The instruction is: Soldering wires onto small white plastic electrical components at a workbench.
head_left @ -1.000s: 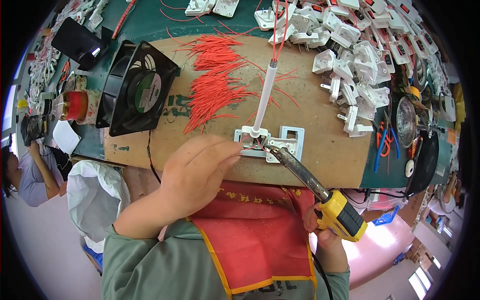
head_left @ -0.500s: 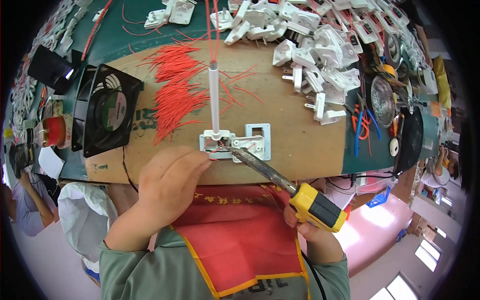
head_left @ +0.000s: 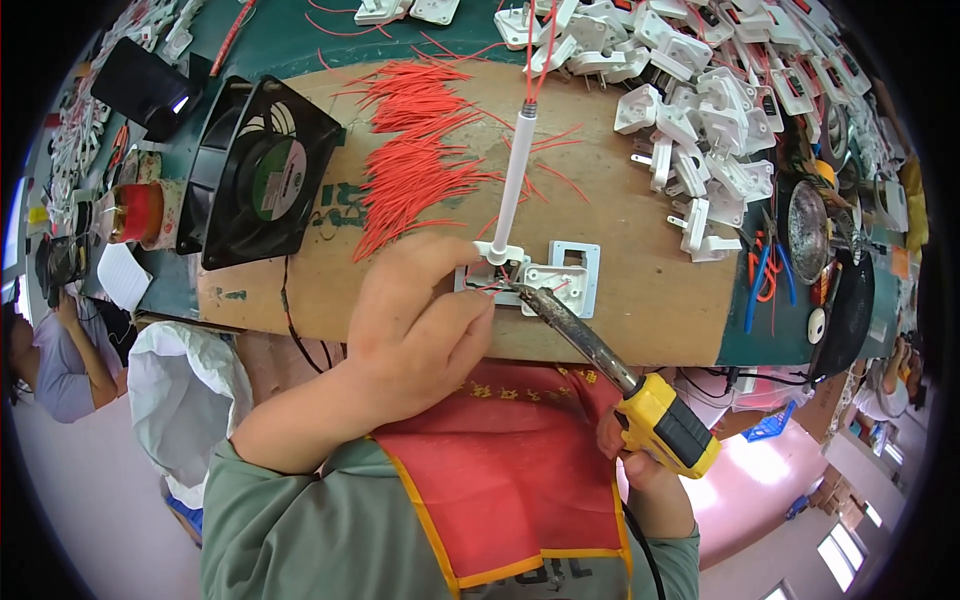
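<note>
A small white plug housing lies open on the cardboard, with a white tube standing slightly tilted from it and red wires rising out of the tube's top. My left hand closes around the housing's left side, forefinger at its far edge and the other fingers curled nearer me. Those fingertips partly cover thin wires inside. In my right hand is a soldering iron with a yellow and black handle, its dark tip reaching into the housing. Beside it sits a white cover piece on a pale blue frame.
Cut red wires lie in a pile beyond my left hand. A black fan stands to the left. White plug housings are heaped at far right, near pliers and a round metal dish. A white sack hangs below the table edge.
The whole view has shifted, so the table things appear farther right. My left hand has moved forward, its forefinger now over the housing's far edge. The iron's tip stays at the housing.
</note>
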`<action>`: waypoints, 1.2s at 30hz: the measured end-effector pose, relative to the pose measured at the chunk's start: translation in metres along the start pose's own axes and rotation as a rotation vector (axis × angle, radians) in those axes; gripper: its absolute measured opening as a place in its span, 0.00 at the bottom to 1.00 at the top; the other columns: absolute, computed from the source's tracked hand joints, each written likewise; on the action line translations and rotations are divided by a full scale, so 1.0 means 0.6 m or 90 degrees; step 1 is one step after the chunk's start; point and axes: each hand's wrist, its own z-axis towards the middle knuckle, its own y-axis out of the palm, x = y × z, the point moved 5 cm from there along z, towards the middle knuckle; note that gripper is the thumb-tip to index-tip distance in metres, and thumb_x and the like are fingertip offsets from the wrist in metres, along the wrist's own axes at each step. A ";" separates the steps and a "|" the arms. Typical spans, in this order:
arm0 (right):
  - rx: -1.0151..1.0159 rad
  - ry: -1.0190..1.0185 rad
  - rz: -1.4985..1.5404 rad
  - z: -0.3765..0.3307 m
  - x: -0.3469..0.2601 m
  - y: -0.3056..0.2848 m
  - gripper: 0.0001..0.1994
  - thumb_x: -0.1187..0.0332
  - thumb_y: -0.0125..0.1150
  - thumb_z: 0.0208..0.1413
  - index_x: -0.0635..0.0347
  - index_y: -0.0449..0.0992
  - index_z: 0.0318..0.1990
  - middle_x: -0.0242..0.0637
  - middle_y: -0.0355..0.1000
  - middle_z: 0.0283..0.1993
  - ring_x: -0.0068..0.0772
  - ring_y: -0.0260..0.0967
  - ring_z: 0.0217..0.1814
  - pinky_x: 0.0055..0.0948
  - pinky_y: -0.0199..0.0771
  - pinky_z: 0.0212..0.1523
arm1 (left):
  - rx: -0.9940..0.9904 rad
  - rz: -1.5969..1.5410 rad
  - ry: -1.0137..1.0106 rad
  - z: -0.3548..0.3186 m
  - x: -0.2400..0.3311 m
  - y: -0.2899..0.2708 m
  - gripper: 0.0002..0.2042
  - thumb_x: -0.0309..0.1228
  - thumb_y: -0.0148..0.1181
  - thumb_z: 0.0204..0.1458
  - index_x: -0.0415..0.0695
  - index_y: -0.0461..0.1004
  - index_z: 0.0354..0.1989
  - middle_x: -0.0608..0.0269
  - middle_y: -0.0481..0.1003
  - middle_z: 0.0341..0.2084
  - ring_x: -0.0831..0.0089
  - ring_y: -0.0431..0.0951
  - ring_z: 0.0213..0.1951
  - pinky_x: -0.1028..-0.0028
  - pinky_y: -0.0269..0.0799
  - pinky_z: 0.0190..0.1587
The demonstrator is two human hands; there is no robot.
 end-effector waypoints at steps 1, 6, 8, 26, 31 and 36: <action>-0.003 -0.002 0.003 0.004 -0.002 0.001 0.20 0.52 0.69 0.53 0.61 0.71 0.28 0.31 0.68 0.22 0.28 0.66 0.19 0.26 0.63 0.20 | -0.006 -0.008 0.005 -0.001 0.000 0.004 0.10 0.18 0.65 0.37 0.40 0.74 0.30 0.53 0.74 0.40 0.55 0.77 0.37 0.66 0.72 0.37; 0.005 -0.005 0.029 0.005 0.005 0.004 0.20 0.53 0.69 0.53 0.60 0.71 0.27 0.31 0.68 0.21 0.28 0.65 0.19 0.26 0.63 0.19 | -0.021 -0.004 0.000 -0.005 0.000 0.011 0.10 0.17 0.64 0.37 0.38 0.72 0.30 0.52 0.74 0.43 0.53 0.77 0.41 0.64 0.74 0.39; 0.000 -0.008 0.020 0.005 0.006 0.004 0.20 0.53 0.69 0.52 0.60 0.71 0.26 0.31 0.67 0.21 0.28 0.65 0.19 0.26 0.62 0.19 | -0.040 0.007 0.002 -0.003 0.001 0.009 0.10 0.18 0.63 0.38 0.38 0.71 0.29 0.52 0.73 0.43 0.53 0.78 0.41 0.64 0.75 0.40; -0.014 -0.027 -0.010 0.005 0.016 -0.004 0.17 0.56 0.68 0.52 0.60 0.72 0.26 0.32 0.68 0.20 0.30 0.65 0.18 0.26 0.62 0.19 | -0.051 0.028 0.014 0.000 0.004 0.009 0.10 0.18 0.64 0.36 0.38 0.70 0.28 0.51 0.72 0.43 0.54 0.78 0.41 0.64 0.75 0.39; 0.002 -0.010 -0.004 0.003 0.009 -0.002 0.17 0.56 0.68 0.52 0.61 0.72 0.27 0.32 0.68 0.21 0.29 0.65 0.19 0.25 0.63 0.19 | -0.058 0.010 -0.003 0.001 0.005 0.008 0.11 0.17 0.64 0.36 0.39 0.71 0.29 0.51 0.73 0.43 0.53 0.78 0.42 0.63 0.75 0.41; 0.006 -0.002 0.021 0.000 0.018 -0.002 0.18 0.56 0.70 0.51 0.62 0.72 0.29 0.32 0.68 0.22 0.27 0.66 0.20 0.25 0.63 0.20 | -0.054 0.027 0.012 -0.001 0.005 0.010 0.10 0.18 0.63 0.36 0.38 0.70 0.27 0.51 0.72 0.43 0.54 0.78 0.41 0.64 0.75 0.39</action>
